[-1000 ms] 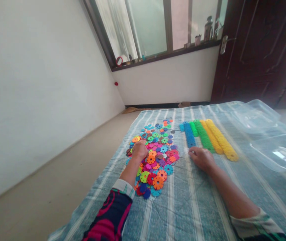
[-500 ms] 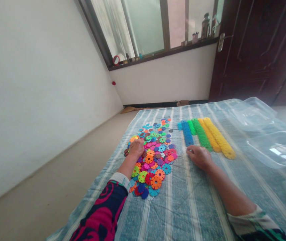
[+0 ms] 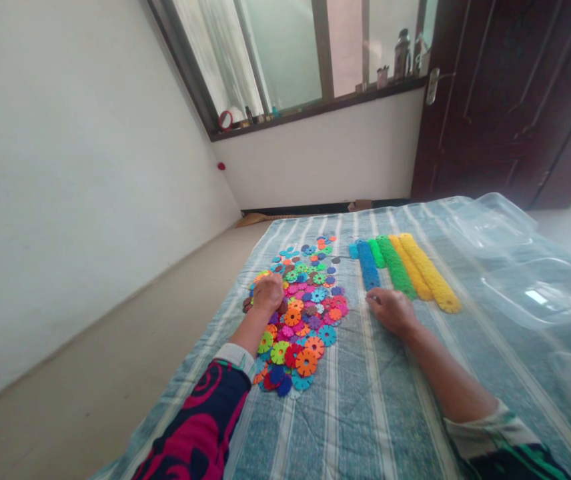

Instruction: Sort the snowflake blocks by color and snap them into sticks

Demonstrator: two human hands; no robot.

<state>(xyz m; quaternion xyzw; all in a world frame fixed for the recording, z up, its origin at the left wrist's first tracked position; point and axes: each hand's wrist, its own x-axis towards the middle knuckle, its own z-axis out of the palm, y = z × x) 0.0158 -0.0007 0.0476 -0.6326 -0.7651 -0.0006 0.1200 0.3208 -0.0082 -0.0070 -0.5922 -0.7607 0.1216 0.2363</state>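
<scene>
A loose heap of notched plastic discs in many colours lies on the striped cloth. At its left side my left hand rests among the discs with its fingers curled in; what they hold, if anything, is hidden. My right hand is at the near end of a row of overlapping blue discs, resting low by the cloth. Its fingers are bent together, and I cannot make out anything between them. Beside the blue row run green rows and yellow rows of overlapping discs.
Clear plastic containers stand on the right, one at the back and another nearer. The striped cloth covers the surface and drops off at the left above the floor. A dark red door is behind.
The whole view has shifted slightly, so everything appears a little further left. Both hands stay in about the same places, with their fingers still bent.
</scene>
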